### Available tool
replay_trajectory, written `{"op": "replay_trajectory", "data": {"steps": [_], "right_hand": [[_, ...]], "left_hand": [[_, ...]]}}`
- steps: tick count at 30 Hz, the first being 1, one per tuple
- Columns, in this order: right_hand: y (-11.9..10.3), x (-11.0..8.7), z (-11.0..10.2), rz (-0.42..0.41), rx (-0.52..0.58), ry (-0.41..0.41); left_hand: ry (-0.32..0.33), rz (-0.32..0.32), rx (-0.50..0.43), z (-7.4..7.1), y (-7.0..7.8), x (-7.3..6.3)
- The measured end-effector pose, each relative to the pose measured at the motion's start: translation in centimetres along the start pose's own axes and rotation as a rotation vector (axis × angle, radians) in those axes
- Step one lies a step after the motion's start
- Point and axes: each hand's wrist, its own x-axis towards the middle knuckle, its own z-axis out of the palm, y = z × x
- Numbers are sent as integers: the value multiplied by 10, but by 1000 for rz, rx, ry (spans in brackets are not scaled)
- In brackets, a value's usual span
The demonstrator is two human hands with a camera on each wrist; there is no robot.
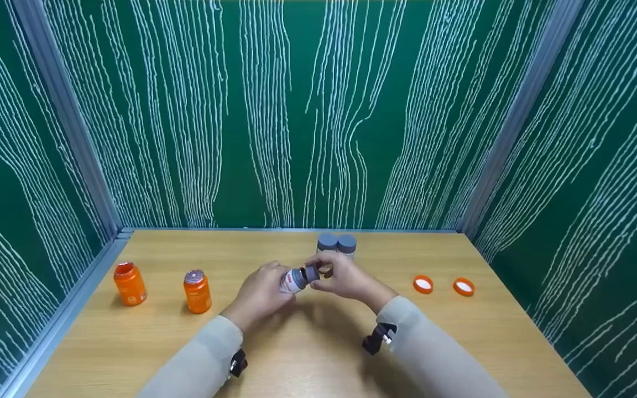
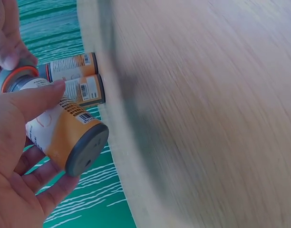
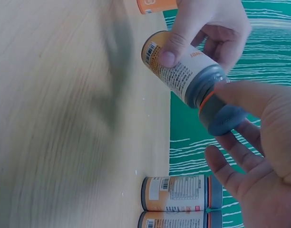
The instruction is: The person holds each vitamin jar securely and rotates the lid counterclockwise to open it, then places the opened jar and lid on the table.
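My left hand [image 1: 262, 292] grips a grey-necked supplement bottle [image 3: 176, 73] with a white and orange label, tilted above the table. Its base points toward the lower right in the left wrist view. Thumb and fingers of my right hand [image 1: 346, 277] pinch the grey cap [image 3: 222, 115] at the bottle's mouth. An orange ring shows along the cap's lower edge. Cap and neck sit slightly askew, with a dark gap in the head view; whether they still touch I cannot tell. Just behind my right hand stand two similar capped bottles, a left one [image 1: 327, 242] and a right one [image 1: 346, 244].
On the wooden table [image 1: 307, 359], two lidless orange jars stand at left, one farther out [image 1: 130, 286] and one nearer the middle [image 1: 198, 294]. Two orange lids, one [image 1: 423, 284] beside the other [image 1: 464, 287], lie at right, white insides up. Green panels surround the table.
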Motion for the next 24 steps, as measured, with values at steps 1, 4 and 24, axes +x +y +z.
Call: {"op": "replay_trajectory", "data": {"steps": [1,4,24], "right_hand": [[1,0,-2,5,12,8],[4,-2,-8,37,18,42],[66,-32,-73,334,85,426]], "left_hand": [[10,1,-1,0,-1,0],[45,-4,-11,-1,-3,0],[244,-353,-325,4,-47,6]]}}
